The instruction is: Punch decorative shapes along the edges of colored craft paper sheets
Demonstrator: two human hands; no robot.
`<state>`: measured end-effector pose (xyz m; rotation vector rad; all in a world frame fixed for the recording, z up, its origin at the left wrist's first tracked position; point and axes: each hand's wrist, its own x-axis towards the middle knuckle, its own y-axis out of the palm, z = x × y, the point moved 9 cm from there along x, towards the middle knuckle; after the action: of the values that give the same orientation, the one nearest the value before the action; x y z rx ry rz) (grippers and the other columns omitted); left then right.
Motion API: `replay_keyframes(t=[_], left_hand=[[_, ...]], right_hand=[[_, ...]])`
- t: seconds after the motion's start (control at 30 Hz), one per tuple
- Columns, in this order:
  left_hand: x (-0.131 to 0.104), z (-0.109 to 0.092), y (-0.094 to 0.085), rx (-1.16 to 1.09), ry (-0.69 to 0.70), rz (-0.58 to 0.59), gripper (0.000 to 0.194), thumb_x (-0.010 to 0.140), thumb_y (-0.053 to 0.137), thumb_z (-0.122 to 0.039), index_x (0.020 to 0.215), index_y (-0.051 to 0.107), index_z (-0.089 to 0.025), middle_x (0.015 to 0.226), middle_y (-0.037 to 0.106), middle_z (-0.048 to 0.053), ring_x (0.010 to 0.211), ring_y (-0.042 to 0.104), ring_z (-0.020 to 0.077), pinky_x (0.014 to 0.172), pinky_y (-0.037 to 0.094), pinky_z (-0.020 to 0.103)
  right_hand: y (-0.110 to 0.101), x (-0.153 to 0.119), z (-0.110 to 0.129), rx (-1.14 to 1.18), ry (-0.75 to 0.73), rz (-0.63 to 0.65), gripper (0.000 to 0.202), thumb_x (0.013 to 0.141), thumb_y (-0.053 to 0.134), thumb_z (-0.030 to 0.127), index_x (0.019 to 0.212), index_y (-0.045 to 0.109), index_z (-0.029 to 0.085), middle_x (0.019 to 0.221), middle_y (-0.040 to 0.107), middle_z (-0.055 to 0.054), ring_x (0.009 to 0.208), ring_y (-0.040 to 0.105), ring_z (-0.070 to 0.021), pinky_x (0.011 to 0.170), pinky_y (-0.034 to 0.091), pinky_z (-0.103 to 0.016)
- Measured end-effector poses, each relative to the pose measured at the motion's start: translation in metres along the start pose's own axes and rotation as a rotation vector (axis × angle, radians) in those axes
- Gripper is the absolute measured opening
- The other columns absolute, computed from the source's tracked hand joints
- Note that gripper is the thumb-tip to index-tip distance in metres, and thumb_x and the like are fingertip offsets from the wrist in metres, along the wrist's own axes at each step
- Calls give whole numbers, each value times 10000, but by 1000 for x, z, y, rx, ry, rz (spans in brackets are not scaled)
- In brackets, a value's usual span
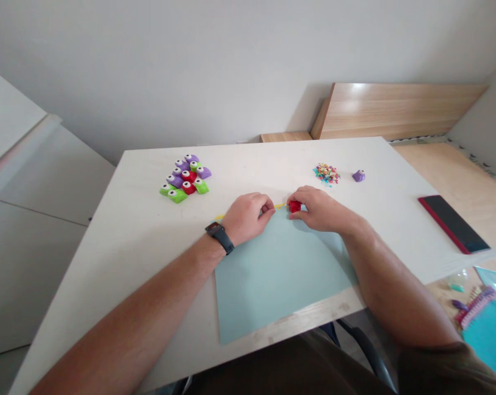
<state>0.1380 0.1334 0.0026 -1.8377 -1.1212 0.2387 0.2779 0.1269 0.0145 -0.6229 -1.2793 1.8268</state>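
A small red piece (294, 206) sits between the thumb and fingers of my right hand (320, 207), at the far edge of a pale blue sheet (285, 269). My left hand (250, 216) rests at the same edge, left of it, its fingertips pinched together; whatever they hold is too small to make out. Between the hands a thin yellow strip (280, 206) runs along the sheet's edge, partly covered by my fingers. A dark watch (220, 236) is on my left wrist.
Several purple, green and red one-eyed figures (186, 180) are grouped at the back left. Toward the back right are a pile of small colourful bits (327, 173) and a lone purple figure (359, 175). A dark phone-like slab with a red edge (454, 224) lies far right.
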Motion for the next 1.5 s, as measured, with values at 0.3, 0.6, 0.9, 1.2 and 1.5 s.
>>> replay_keyframes(t=[0.3,0.6,0.9,1.2,1.5], left_hand=[[0,0,0,-1,-4,-7,86,924,602,-234,881,668,-197,861,703,34,814,652,197,746,489,339],[0,0,-1,-5,5,-4,96,930,599,-240,885,668,-192,859,703,35,812,651,196,750,494,338],[0,1,0,3,2,-8,99,931,600,-248,884,669,-195,860,703,39,817,653,199,755,497,342],[0,1,0,-8,0,0,98,931,602,-245,892,676,-193,860,700,37,813,650,198,761,497,342],[-1,2,1,-5,0,-8,90,929,606,-247,890,669,-195,852,692,33,808,644,197,759,486,338]], right_hand=[[1,0,-1,7,8,-13,126,878,717,277,959,663,197,933,671,-74,923,599,-231,865,454,-356],[0,0,2,7,-13,-5,120,888,714,281,953,669,191,934,673,-80,927,597,-233,864,453,-351],[-5,-2,3,37,-35,-18,182,872,737,326,989,676,202,963,675,-80,955,602,-242,891,459,-369],[-9,-3,2,51,-27,-6,219,891,713,335,1073,689,215,1030,692,-86,1012,607,-254,945,453,-390],[-7,-3,2,49,-17,9,281,905,702,374,1143,701,225,1062,685,-97,1043,604,-266,959,450,-396]])
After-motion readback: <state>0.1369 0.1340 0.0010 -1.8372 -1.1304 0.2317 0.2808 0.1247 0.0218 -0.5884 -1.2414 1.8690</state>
